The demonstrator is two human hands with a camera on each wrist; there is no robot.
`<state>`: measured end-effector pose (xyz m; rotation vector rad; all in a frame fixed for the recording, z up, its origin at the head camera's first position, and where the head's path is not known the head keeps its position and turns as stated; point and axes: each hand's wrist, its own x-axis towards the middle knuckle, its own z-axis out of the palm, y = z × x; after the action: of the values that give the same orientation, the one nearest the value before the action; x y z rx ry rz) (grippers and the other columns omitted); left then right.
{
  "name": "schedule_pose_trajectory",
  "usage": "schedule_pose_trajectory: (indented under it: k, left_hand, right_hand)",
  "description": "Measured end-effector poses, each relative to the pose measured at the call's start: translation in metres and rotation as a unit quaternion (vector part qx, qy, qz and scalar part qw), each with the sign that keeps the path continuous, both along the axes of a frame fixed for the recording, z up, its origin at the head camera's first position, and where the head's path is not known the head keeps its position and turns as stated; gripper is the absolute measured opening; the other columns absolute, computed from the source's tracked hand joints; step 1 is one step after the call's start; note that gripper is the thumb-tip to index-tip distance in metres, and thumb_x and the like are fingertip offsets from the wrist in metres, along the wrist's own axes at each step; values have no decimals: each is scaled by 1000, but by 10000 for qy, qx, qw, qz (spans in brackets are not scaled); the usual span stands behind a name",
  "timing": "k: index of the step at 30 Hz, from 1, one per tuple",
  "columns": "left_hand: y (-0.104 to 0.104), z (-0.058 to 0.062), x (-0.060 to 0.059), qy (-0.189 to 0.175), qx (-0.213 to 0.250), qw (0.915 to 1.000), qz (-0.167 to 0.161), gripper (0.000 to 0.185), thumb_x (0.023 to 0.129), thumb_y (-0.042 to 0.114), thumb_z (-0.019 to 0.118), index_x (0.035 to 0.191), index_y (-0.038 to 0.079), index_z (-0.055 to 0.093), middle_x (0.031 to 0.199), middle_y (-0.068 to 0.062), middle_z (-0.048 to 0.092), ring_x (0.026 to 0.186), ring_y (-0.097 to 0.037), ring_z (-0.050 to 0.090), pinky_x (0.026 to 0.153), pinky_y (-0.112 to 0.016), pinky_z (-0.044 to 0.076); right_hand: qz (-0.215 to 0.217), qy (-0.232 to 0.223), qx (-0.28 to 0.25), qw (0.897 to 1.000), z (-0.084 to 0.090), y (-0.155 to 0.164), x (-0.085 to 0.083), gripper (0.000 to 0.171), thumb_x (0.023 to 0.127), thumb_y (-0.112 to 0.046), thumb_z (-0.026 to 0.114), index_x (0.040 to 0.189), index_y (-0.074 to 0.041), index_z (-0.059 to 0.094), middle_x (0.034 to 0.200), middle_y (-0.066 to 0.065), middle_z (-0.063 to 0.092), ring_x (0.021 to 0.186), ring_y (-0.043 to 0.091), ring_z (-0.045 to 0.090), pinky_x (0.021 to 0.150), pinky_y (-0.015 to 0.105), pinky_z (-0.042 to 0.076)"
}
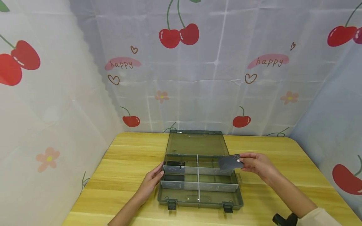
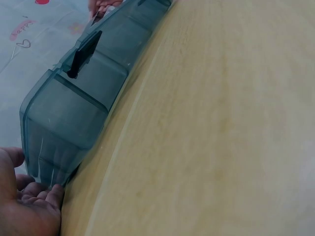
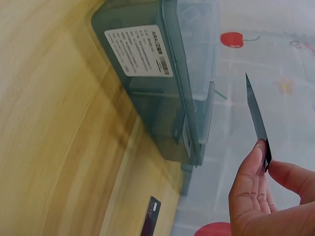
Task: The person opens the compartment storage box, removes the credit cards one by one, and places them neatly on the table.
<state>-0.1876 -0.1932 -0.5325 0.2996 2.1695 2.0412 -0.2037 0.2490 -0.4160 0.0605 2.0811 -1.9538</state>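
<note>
A translucent grey-green storage box (image 1: 178, 204) lies with its lid (image 1: 198, 142) thrown back. My left hand (image 1: 150, 182) holds the box's left side, thumb at the rim and fingers against the outer wall. Between thumb and fingers, my right hand (image 1: 257, 164) pinches a dark card (image 1: 228, 162) marked VIP. In the head view this card overlaps the back right compartment; the right wrist view shows it nearly edge-on. Another black VIP card (image 1: 176, 164) sits in the back left compartment, and a dark card (image 1: 174, 178) in the middle left one.
Clear dividers (image 1: 198, 175) split the box into several compartments. Two dark latches (image 1: 171, 205) hang at its front. One more dark card (image 3: 151, 216) lies on the wooden table (image 1: 135, 147) in the right wrist view. A cherry-printed curtain (image 1: 186, 78) encloses the table behind.
</note>
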Motion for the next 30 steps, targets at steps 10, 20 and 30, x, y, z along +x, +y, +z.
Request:
schedule_pose_trajectory:
  k: [10, 20, 30]
  left_hand:
    - [0, -1, -1, 6, -17, 10000, -9, 53, 99, 28, 49, 148, 16, 32, 153, -4, 23, 137, -22, 26, 108, -44, 27]
    - [0, 2, -1, -30, 34, 10000, 14, 52, 99, 27, 49, 148, 17, 32, 153, -2, 25, 137, -19, 26, 108, -44, 27]
    - [0, 3, 2, -77, -34, 9999, 92, 51, 99, 29, 50, 147, 21, 35, 152, -1, 25, 137, -20, 27, 108, -45, 28]
  right_hand:
    - [-83, -41, -47, 9999, -4, 15, -4, 45, 93, -12, 60, 128, 13, 48, 102, 5, 62, 83, 19, 66, 81, 37, 54]
    - [-245, -51, -51, 9997, -7, 30, -11, 45, 92, -15, 62, 128, 10, 51, 98, 0, 64, 81, 19, 66, 82, 38, 54]
    - [-379, -22, -139, 9992, -14, 46, -15, 46, 92, -14, 62, 130, 9, 50, 96, -3, 66, 83, 16, 67, 81, 36, 54]
